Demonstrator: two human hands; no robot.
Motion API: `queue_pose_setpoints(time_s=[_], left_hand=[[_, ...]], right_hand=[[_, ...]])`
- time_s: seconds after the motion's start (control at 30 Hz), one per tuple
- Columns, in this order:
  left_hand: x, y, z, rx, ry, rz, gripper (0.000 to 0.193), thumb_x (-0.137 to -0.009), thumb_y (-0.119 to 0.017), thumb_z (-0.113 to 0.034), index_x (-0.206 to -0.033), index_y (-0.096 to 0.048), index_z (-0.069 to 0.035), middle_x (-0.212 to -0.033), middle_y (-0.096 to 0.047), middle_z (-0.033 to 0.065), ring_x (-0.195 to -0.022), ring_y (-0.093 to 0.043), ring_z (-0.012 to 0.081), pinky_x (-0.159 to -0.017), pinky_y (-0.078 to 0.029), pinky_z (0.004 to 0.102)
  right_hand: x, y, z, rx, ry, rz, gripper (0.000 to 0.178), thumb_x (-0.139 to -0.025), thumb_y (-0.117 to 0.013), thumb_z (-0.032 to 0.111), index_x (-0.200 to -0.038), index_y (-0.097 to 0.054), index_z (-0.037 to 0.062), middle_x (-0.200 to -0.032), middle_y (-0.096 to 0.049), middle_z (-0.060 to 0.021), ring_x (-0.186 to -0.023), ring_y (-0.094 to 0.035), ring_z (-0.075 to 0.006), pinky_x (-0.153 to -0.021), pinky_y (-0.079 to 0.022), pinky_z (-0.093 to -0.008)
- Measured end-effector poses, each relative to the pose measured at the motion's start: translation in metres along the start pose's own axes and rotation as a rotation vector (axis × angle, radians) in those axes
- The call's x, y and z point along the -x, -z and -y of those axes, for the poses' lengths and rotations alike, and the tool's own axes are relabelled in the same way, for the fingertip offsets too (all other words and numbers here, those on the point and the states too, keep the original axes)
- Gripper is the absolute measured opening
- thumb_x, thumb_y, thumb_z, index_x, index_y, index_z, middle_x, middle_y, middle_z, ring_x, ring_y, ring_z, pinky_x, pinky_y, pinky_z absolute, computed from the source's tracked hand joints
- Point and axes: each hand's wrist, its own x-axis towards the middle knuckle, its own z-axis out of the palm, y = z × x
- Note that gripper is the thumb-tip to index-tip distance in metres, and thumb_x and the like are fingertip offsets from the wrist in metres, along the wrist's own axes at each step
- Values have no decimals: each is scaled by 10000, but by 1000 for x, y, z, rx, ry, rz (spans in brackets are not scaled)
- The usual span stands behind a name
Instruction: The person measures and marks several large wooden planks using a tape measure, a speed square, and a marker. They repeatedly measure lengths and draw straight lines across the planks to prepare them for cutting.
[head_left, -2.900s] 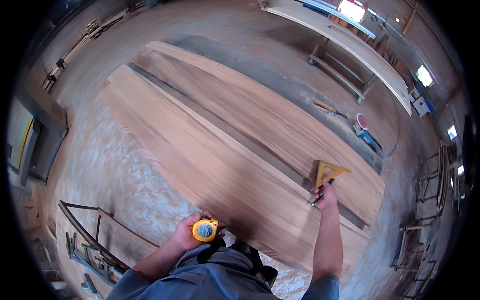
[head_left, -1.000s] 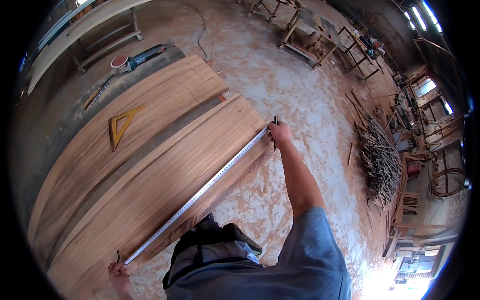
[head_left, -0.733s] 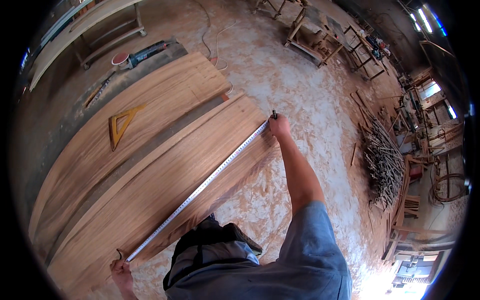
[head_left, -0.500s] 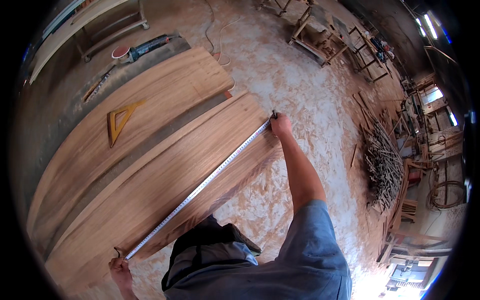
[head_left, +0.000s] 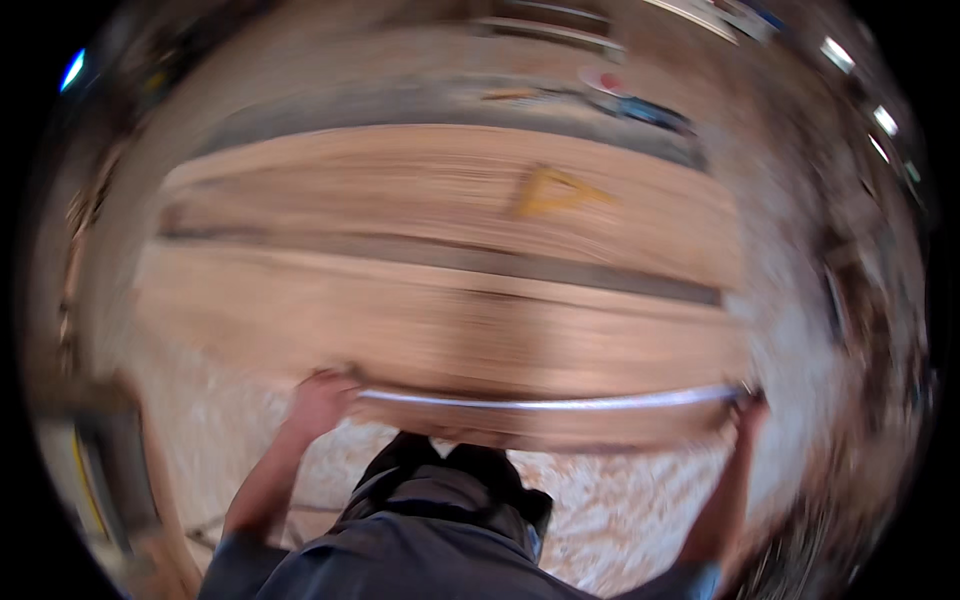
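Note:
A white tape measure blade (head_left: 540,404) stretches across the near wooden board (head_left: 300,310), close to its front edge. My left hand (head_left: 322,402) is closed on one end of the tape. Out at the board's right end, my right hand (head_left: 750,408) grips the other end, where something small and dark shows at the fingers. Motion blur hides the finer grip of both hands. A yellow set square (head_left: 555,192) lies on the far wooden board (head_left: 400,170), beyond a dark gap between the boards.
Behind the far board, a blue power tool (head_left: 650,112) with a reddish disc lies on a dark grey surface (head_left: 400,98). Beside it is a thin tool (head_left: 515,95). A low rack (head_left: 550,25) stands farther back. Blurred clutter lines the right side.
My view has swung round, so the boards and tape now run nearly level across it. Both hands still hold the stretched tape. The picture has become blurred.

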Motion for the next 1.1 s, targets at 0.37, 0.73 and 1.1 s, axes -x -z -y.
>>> queue_pose_setpoints(time_s=[0.37,0.73,1.1], left_hand=[[51,37,115,-117,271,83,157,-922,-620,-365,-937,-691,-226,-1027,-661,6,-1125,-600,247,-806,-555,510],[118,139,363,-254,213,-132,128,-887,-626,-356,-902,-693,-249,-923,-632,-16,-1014,-616,250,-756,-552,477],[155,227,531,-276,266,-151,161,-900,-664,-379,-936,-713,-230,-945,-659,-16,-1016,-607,264,-786,-552,472]], right_hand=[[170,-2,177,-457,-541,-92,520,-956,-548,285,-1429,-516,71,-884,-631,-160,-509,-424,-202,-426,-265,-362],[410,-90,460,-217,-541,220,329,-956,-537,330,-1025,-676,40,-726,-606,-79,-550,-514,-165,-420,-372,-309],[433,-161,674,-450,-109,398,352,-1016,-539,363,-1071,-671,41,-703,-568,-30,-499,-454,-113,-421,-363,-297]])
